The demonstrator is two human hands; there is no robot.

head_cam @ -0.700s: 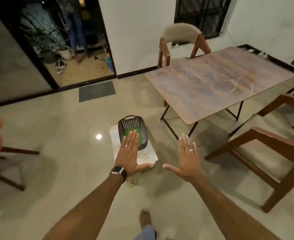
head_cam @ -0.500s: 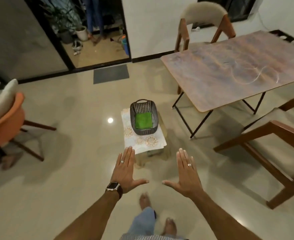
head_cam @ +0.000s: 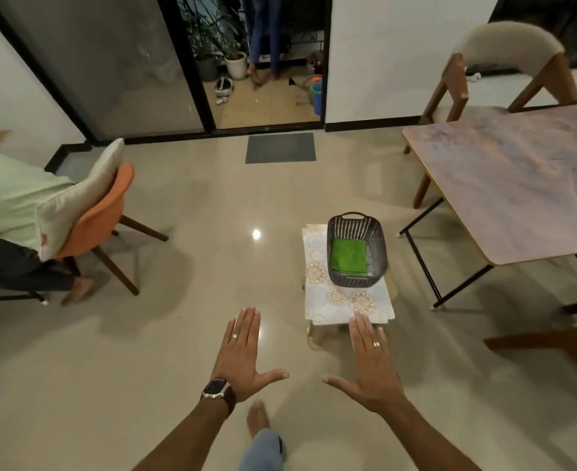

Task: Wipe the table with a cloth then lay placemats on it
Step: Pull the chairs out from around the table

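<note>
A folded green cloth (head_cam: 349, 255) lies in a dark plastic basket (head_cam: 355, 229). The basket stands on white patterned placemats (head_cam: 334, 300) stacked on a low stool. The brown table (head_cam: 518, 185) is at the right, its top bare. My left hand (head_cam: 242, 355) is held out flat, palm down, fingers straight, over the floor to the left of the stool. My right hand (head_cam: 372, 362) is likewise flat and empty, its fingertips in front of the near edge of the placemats. Neither hand touches anything.
A wooden chair (head_cam: 504, 62) stands behind the table, and another chair's frame (head_cam: 552, 341) is at the right edge. A person sits in an orange chair (head_cam: 100, 215) at left. A grey doormat (head_cam: 280, 147) lies before an open doorway where another person stands.
The view has swung left and stepped back, so the stool and table now sit further right. Both hands stay flat and empty; the left hand no longer overlaps the basket.
</note>
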